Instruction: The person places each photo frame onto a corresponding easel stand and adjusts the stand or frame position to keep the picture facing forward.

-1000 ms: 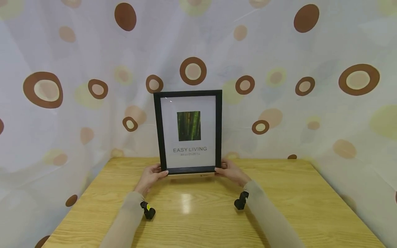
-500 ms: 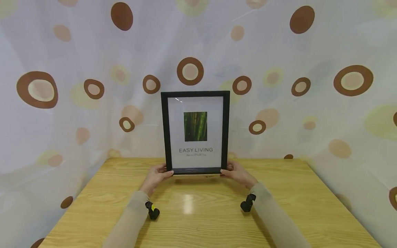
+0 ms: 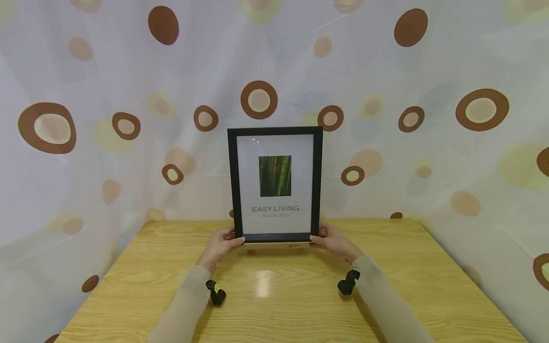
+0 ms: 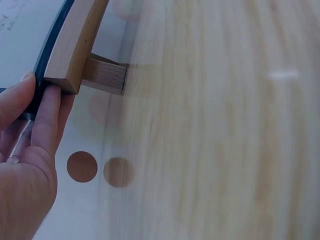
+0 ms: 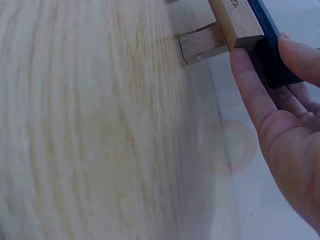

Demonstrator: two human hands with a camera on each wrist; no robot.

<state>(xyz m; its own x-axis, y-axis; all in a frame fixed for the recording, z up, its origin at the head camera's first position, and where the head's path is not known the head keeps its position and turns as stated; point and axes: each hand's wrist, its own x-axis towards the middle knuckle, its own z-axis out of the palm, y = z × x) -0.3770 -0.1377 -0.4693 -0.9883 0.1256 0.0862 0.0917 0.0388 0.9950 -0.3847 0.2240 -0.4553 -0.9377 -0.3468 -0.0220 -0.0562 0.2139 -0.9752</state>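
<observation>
A black-edged picture frame [image 3: 275, 224] stands nearly upright near the far part of the table, with a small green bamboo picture and the words "EASY LIVING" behind its pane. Under its lower edge runs a pale wooden stand [image 4: 70, 47] with a short block leg [image 5: 204, 45]. My left hand [image 3: 219, 247] grips the lower left corner, thumb on the front and fingers behind and below. At the lower right corner my right hand [image 3: 337, 243] holds on the same way. In both wrist views a finger touches the end of the wooden bar.
A light wood-grain table [image 3: 266, 314] spreads beneath the arms. Behind it and at both sides hangs a white curtain [image 3: 274, 52] with brown and beige circles. Small black cameras [image 3: 348, 282] sit on both wrists.
Both hands have shifted the picture frame a little to the right over the table, and it looks straighter. The head view has turned slightly to the right. The grip is the same.
</observation>
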